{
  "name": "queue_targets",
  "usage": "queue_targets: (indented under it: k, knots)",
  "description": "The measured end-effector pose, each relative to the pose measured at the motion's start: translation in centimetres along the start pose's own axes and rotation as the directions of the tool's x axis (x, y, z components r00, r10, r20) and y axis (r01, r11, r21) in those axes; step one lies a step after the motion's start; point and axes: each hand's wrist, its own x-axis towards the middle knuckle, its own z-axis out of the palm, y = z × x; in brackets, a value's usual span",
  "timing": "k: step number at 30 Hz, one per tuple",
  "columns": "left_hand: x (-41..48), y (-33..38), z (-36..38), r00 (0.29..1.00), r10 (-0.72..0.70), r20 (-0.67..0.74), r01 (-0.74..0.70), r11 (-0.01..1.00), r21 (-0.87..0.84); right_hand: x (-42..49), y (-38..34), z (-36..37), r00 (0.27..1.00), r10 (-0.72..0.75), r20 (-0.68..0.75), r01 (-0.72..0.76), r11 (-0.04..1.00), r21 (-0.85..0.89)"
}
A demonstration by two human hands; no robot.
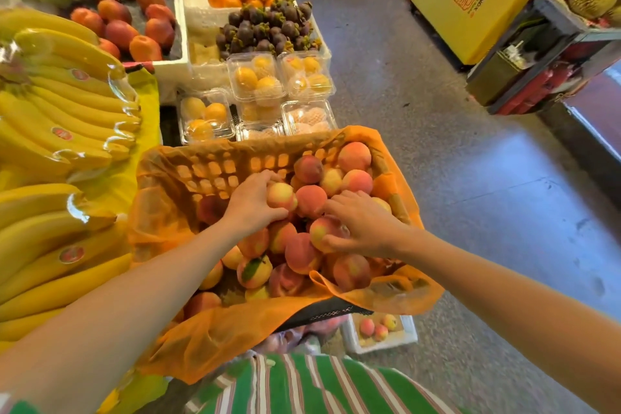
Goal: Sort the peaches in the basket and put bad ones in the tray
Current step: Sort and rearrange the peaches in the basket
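**Pile slip risk; tray low**

We're gripping two: L hand (253, 203) fingers curling round far peach (280, 195), R hand (363, 225) fingers clamping near peach (327, 232), both atop the basket (208, 171) heap. Pulling either is risking neighbours rolling out. The tray (411, 326) is sitting low by the near-right rim. The floor (470, 212) is lying open to the R, with bananas (67, 104) crowding the L.

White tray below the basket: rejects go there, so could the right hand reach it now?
Probably yes: the tray lies open below the basket on the right hand's side; only the orange liner overhangs its edge.
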Motion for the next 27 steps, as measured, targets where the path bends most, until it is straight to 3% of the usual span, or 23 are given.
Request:
queue_targets:
  k: [6,10,15,20,22,25,27]
  knots:
    - [0.3,-1.5,0.2,0.988,0.07,0.135,-0.106,0.953,0.283,0.4,0.4,-0.4,0.998,0.018,0.056,-0.019,1.0,0.021]
    - [-0.1,-1.4,-0.5,0.975,0.046,0.22,-0.099,0.967,0.236,0.7,0.3,-0.8,0.991,-0.022,0.129,0.015,0.999,0.052]
    - [-1.8,-1.8,-2.5,0.984,0.145,0.102,-0.159,0.976,0.15,1.3,0.0,-2.0,0.987,-0.085,0.139,0.064,0.987,0.15]
    - [-4.7,-3.8,-6.4,0.961,0.276,-0.001,-0.26,0.907,0.332,4.7,-3.3,-3.5,0.981,-0.177,0.084,0.142,0.937,0.319]
    - [-6.6,-5.3,-7.8,0.943,0.323,0.078,-0.326,0.852,0.409,6.6,-5.3,-3.1,0.961,-0.25,0.121,0.195,0.916,0.35]
    - [-9.6,-7.7,-9.3,0.903,0.295,0.311,-0.418,0.767,0.486,9.2,-8.1,-1.4,0.925,-0.311,0.22,0.225,0.912,0.342]
    - [-11.4,-9.0,-9.8,0.876,0.306,0.372,-0.467,0.728,0.502,10.5,-9.4,-0.2,0.901,-0.321,0.292,0.219,0.918,0.331]
